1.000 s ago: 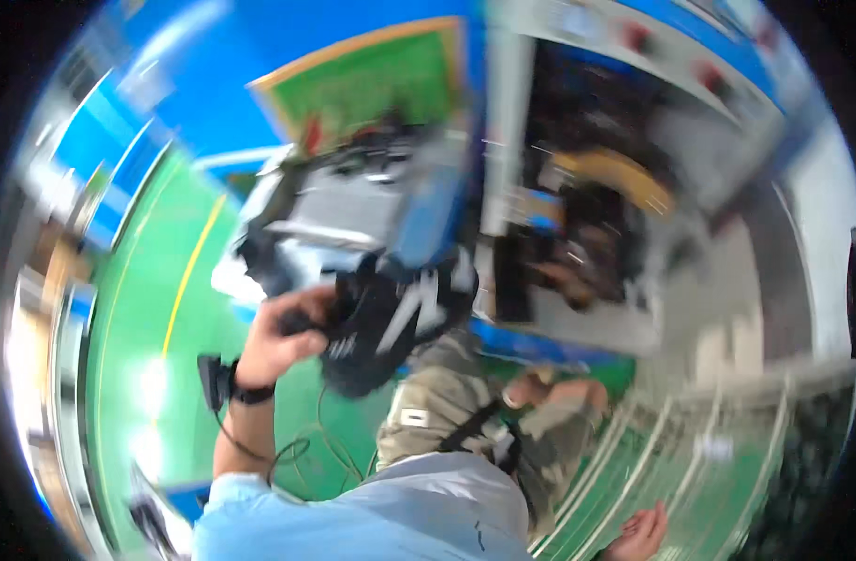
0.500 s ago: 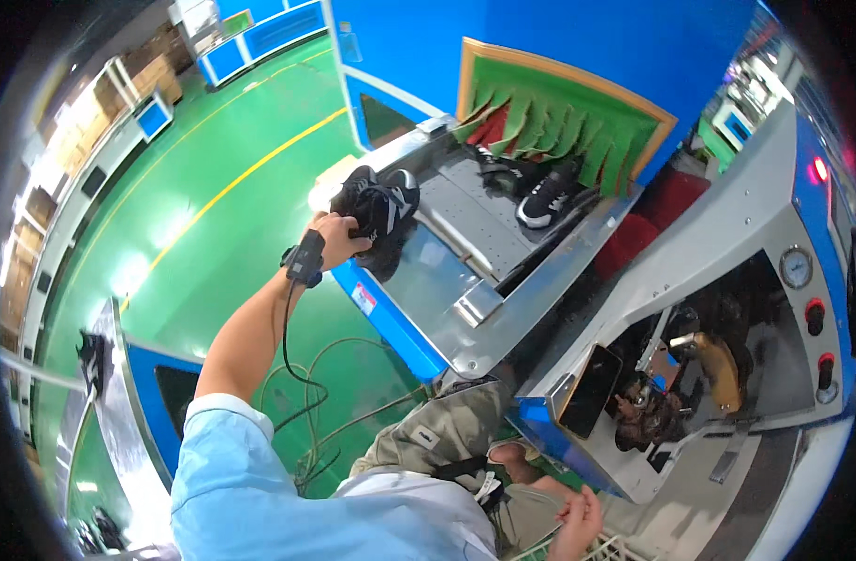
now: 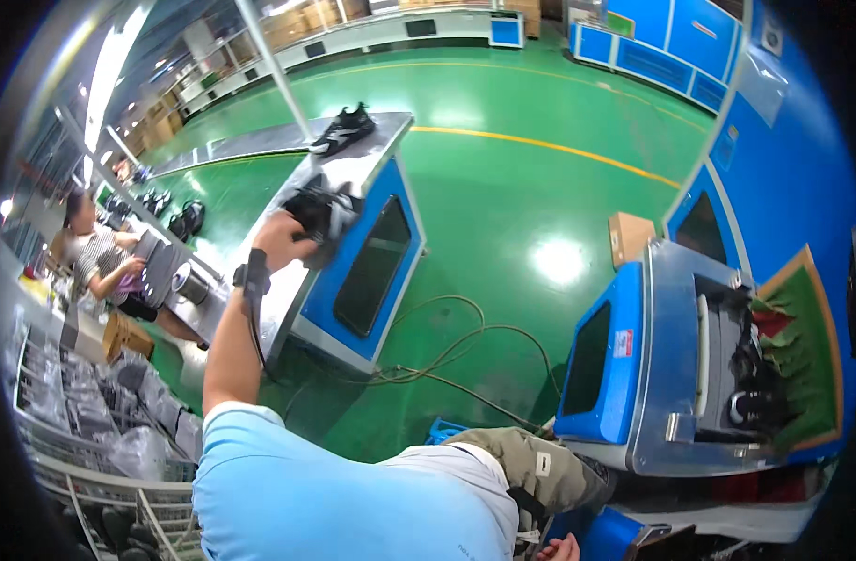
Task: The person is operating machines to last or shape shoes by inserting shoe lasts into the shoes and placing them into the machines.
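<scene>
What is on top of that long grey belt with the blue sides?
A black shoe lies at the far end of the belt. Nearer, the left hand holds another black shoe over it. The hand covers part of that shoe.

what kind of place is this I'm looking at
Probably a shoe factory floor: a steel conveyor carries a black shoe, the left hand holds another shoe over it, and the green floor is line-marked.

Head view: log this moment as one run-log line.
left hand: holds black shoe over conveyor | right hand: low at frame edge, grip unclear | second black shoe: farther along conveyor
</scene>
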The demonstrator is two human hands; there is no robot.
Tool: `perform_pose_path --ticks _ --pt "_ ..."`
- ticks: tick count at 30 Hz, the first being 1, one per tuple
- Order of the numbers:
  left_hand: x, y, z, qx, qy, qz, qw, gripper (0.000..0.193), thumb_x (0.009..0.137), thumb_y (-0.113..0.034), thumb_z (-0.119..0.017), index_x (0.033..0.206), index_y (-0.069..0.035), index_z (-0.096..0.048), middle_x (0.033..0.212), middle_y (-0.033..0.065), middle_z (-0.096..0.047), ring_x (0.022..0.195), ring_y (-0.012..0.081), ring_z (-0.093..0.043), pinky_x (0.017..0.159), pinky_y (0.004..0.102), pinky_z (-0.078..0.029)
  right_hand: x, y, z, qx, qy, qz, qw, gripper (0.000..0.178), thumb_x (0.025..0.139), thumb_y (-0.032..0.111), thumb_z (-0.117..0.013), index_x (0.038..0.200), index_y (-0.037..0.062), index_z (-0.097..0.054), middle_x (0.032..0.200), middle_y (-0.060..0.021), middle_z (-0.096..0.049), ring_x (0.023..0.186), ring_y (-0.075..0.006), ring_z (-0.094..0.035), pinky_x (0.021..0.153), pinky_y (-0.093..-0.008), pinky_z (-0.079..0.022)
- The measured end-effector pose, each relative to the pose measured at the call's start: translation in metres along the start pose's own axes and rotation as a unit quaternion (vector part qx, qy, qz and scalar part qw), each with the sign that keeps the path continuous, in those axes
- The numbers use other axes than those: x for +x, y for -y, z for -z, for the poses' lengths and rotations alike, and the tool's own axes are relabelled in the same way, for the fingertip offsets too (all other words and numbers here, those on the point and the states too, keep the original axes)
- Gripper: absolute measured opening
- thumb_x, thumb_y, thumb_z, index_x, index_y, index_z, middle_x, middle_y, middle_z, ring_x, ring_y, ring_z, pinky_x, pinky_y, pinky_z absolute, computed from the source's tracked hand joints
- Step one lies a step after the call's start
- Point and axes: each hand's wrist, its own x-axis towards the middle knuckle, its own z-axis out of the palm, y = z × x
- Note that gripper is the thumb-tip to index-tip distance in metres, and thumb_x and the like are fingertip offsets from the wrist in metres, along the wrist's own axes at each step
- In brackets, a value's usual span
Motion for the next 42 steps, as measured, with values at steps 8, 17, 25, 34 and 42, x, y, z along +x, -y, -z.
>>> perform_pose_path --ticks 8,17,25,34,42 --pt "0.121 -0.049 -0.074 0.025 -0.234 0.093 0.967 0.037 0.097 -0.027 -0.056 0.117 0.003 -0.063 0.113 0.0259 -0.066 0.106 0.0424 -0.062 0.096 0.0476 -0.047 0.013 0.021 0.006 -0.043 -0.111 0.155 0.981 0.029 0.103 0.017 -0.056 0.122 -0.0036 -0.063 0.085 -0.0049 -0.066 0.064 -0.0105 -0.055 0.056 -0.0253 -0.046" --pt "0.092 -0.686 -0.199 -0.386 0.152 -0.551 0.724 0.032 0.088 -0.016 -0.068 0.12 -0.007 -0.067 0.119 0.0165 -0.068 0.111 0.0363 -0.064 0.095 0.042 -0.053 -0.03 -0.03 0.025 -0.048 -0.235 -0.01 0.971 0.028 0.101 0.011 -0.058 0.121 -0.0087 -0.061 0.08 -0.0076 -0.066 0.06 -0.0111 -0.056 0.056 -0.0267 -0.047" --pt "0.0 -1.014 -0.243 -0.455 0.211 -0.308 0.808 0.074 0.076 -0.033 -0.085 0.128 0.008 -0.052 0.13 0.0296 -0.048 0.112 0.0468 -0.058 0.097 0.046 -0.051 -0.068 -0.023 0.018 -0.126 -0.352 -0.027 0.927 0.04 0.107 0.032 -0.05 0.132 0.0032 -0.061 0.123 -0.0172 -0.067 0.111 -0.033 -0.063 0.094 -0.0416 -0.049" --pt "0.035 -0.896 -0.181 -0.558 0.35 -0.36 0.66 0.053 0.076 -0.025 -0.08 0.113 0.008 -0.061 0.102 0.0186 -0.071 0.093 0.0268 -0.069 0.086 0.0378 -0.054 -0.046 0.064 0.002 -0.039 -0.23 -0.069 0.97 0.038 0.104 0.03 -0.054 0.133 0.0082 -0.062 0.116 -0.0159 -0.068 0.104 -0.0284 -0.066 0.09 -0.0395 -0.052" --pt "-0.121 -0.648 -0.079 -0.505 0.659 -0.378 0.41 0.064 0.081 -0.022 -0.081 0.133 0.002 -0.053 0.127 0.0105 -0.061 0.114 0.0186 -0.057 0.102 0.0346 -0.045 -0.007 0.115 -0.008 0.217 -0.156 0.409 0.873 0.111 0.088 0.037 -0.073 0.158 -0.0025 0.003 0.152 -0.0226 -0.034 0.138 -0.032 -0.039 0.115 -0.0436 -0.03"
